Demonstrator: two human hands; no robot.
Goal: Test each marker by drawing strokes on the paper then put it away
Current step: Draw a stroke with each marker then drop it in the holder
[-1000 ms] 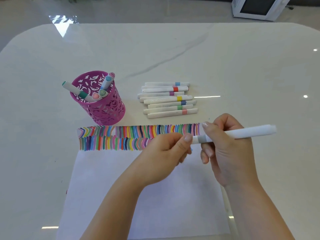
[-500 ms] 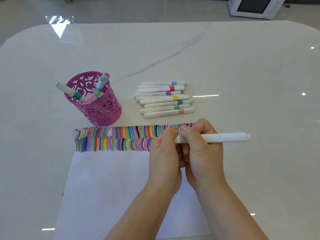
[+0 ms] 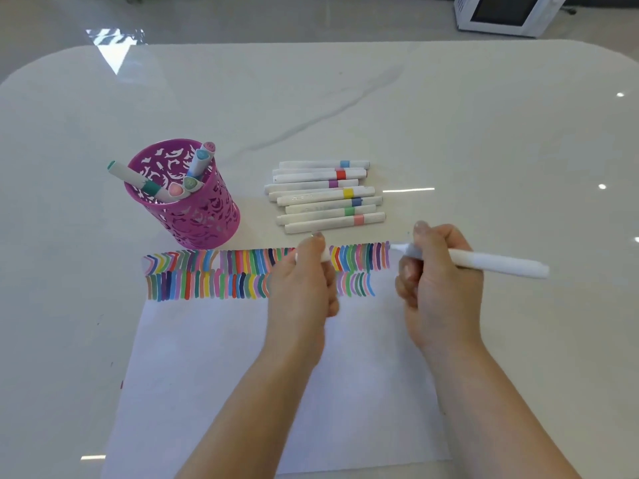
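Observation:
A white sheet of paper (image 3: 242, 375) lies on the table, its top edge filled with two rows of coloured strokes (image 3: 214, 274). My right hand (image 3: 439, 285) grips an uncapped white marker (image 3: 491, 262), its tip pointing left near the right end of the upper stroke row. My left hand (image 3: 304, 281) pinches the white cap (image 3: 325, 255) over the strokes, apart from the marker. Several capped white markers (image 3: 328, 197) with coloured bands lie in a stack beyond the paper. A pink cut-out pen cup (image 3: 193, 209) holds several markers at the left.
The glossy white marble table (image 3: 484, 150) stretches wide to the right and far side. A white appliance (image 3: 505, 12) stands on the floor beyond the table's far right corner.
My hands were together on the marker; now they have pulled apart. The cap has come off in my left hand and the marker stays in my right.

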